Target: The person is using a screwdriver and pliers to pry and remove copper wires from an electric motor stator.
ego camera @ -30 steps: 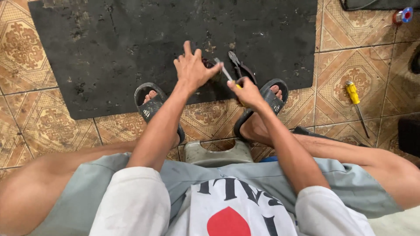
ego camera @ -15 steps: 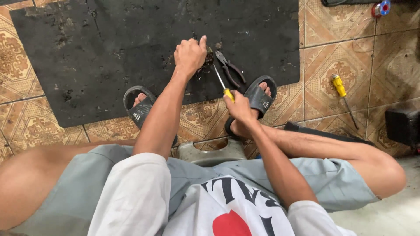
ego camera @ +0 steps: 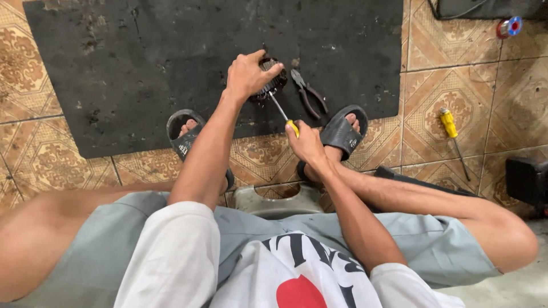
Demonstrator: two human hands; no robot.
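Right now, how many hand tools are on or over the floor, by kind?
Screwdrivers: 2, one in the right hand, shaft at; one with a yellow handle on the tiles
Pliers: 1, on the black mat
Total: 3

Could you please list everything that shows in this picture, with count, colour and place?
round metal part: one, dark, on the mat under the left hand
screwdriver: one, yellow handle, in the right hand, tip at the round part
pliers: one, dark handles, on the mat right of the part
second screwdriver: one, yellow handle, on the tiles at right
rubber mat: one, black, on the floor
floor tiles: patterned brown
stool: one, grey, under the person
sandals: two, black, on the feet
left hand: grips the part
right hand: holds the screwdriver
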